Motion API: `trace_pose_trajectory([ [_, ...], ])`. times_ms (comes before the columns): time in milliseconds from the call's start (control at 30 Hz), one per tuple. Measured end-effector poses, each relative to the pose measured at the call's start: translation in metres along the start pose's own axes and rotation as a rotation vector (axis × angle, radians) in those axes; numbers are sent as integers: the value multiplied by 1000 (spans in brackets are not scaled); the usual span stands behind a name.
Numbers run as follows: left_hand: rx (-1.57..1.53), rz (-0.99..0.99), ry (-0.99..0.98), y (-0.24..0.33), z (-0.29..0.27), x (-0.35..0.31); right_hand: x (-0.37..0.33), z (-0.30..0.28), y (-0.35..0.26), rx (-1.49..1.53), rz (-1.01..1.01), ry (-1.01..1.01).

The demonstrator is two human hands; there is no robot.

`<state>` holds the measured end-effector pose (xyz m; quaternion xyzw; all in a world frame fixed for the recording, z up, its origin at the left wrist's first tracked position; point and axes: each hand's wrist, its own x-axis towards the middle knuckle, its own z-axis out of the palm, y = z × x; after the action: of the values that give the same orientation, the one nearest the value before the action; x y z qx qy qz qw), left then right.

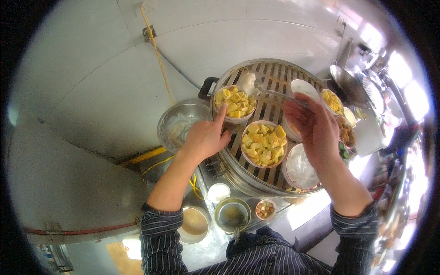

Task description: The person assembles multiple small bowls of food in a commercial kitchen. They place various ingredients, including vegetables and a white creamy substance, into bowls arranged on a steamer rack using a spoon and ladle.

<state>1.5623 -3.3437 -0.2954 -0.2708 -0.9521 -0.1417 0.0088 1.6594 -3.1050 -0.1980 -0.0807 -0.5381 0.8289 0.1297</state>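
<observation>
A long-handled metal spoon (pixel 282 94) is in my right hand (pixel 312 126), its fingers closed round the handle. The spoon's head carries a white, pasty lump (pixel 247 82) over the far right rim of a bowl of yellow chunks (pixel 235 103). My left hand (pixel 206 137) has its index finger stretched out to that bowl's near left side, thumb apart, holding nothing. A second bowl of yellow chunks (pixel 264 144) stands nearer to me on the round slatted steamer rack (pixel 263 107). Beside it is a bowl of white contents (pixel 301 168). Another bowl (pixel 292 129) is partly hidden behind my right hand.
A metal basin (pixel 170 130) with white residue sits left of the steamer. More bowls, one with yellow pieces (pixel 331 101) and one with brown pieces (pixel 346 133), stand at right. Below are a small pot (pixel 233 215) and a bowl of small cubes (pixel 266 209). A wok (pixel 348 85) is far right.
</observation>
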Motion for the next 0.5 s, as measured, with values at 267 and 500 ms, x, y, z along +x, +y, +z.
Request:
trace_pose_trajectory([
  [267, -3, 56, 90, -9, -17, -5, -7, -10, -1, 1, 7, 0],
  [500, -682, 85, 205, 3, -20, -10, -12, -19, -1, 42, 15, -2],
])
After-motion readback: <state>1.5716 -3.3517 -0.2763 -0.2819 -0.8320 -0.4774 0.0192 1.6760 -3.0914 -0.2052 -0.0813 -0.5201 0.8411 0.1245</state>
